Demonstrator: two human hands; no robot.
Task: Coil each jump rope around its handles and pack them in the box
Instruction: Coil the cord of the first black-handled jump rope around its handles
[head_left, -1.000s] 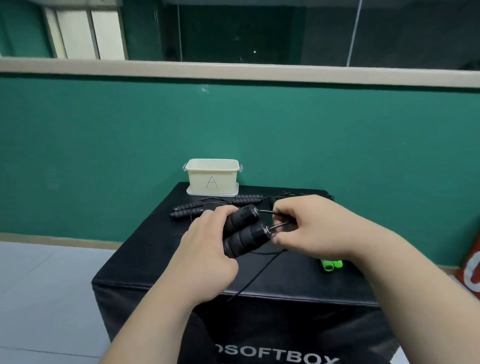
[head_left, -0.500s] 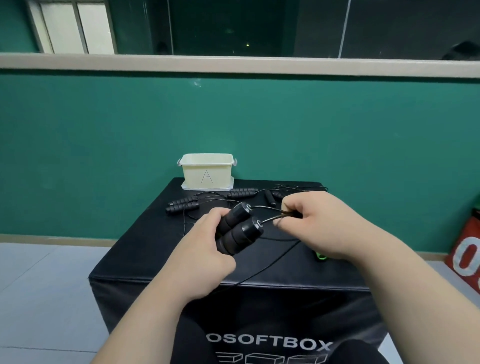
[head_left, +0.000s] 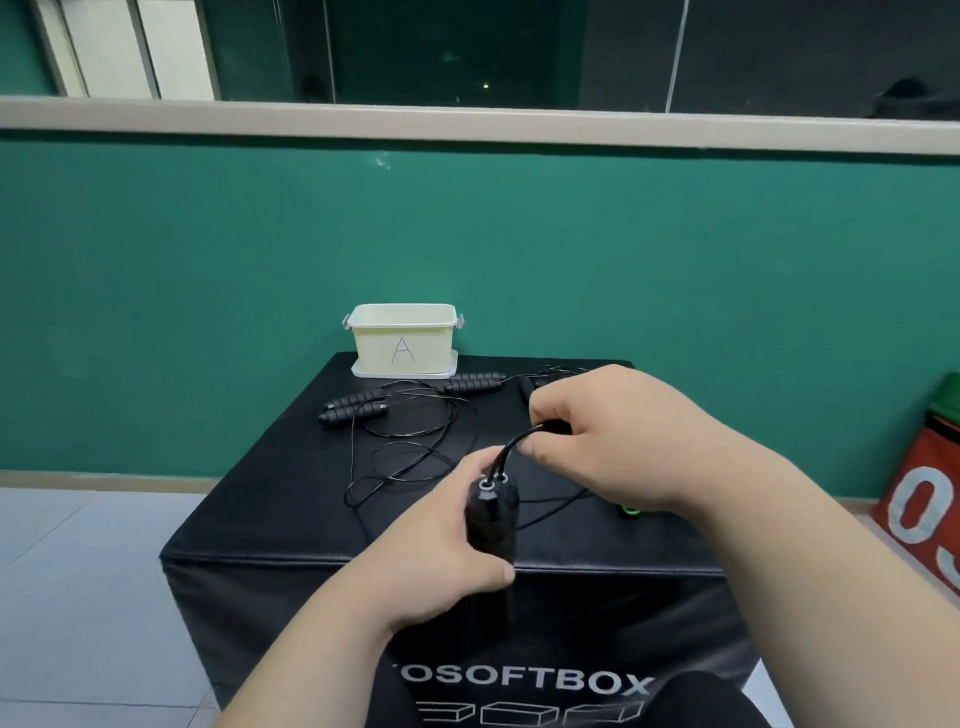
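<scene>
Left hand (head_left: 441, 561): nearest the camera, over the front edge of the surface (head_left: 270, 499). Grip is wrapped round the paired handles (head_left: 491, 514).
Paired handles: black, pressed side by side, held roughly upright with the ringed end caps facing up.
Cord (head_left: 511, 447): black, rises from the two end caps and arcs up and right into the right hand.
Right hand (head_left: 613, 436): just beyond and to the right of the handle tops. Grip is pinched on the cord, fingers curled, knuckles up.
Trailing line (head_left: 550, 506): thin and black, runs from under the right hand across the surface toward the held handles.
Green item (head_left: 631, 512): small, lies on the surface, mostly hidden by the right wrist; cannot tell what it is.
Loose cord (head_left: 415, 431): thin black loops sprawled mid-surface, uncoiled.
Two handles (head_left: 356, 405): black, ribbed, lying side by side at far left of the surface.
Single handle (head_left: 472, 383): lies just in front of the box.
Cream box (head_left: 402, 338): open-topped, marked "A", at the far edge of the surface, standing on a white base (head_left: 405, 370).
Wall (head_left: 208, 260): green, behind the surface.
Red pad (head_left: 919, 499): far right, against the wall.
</scene>
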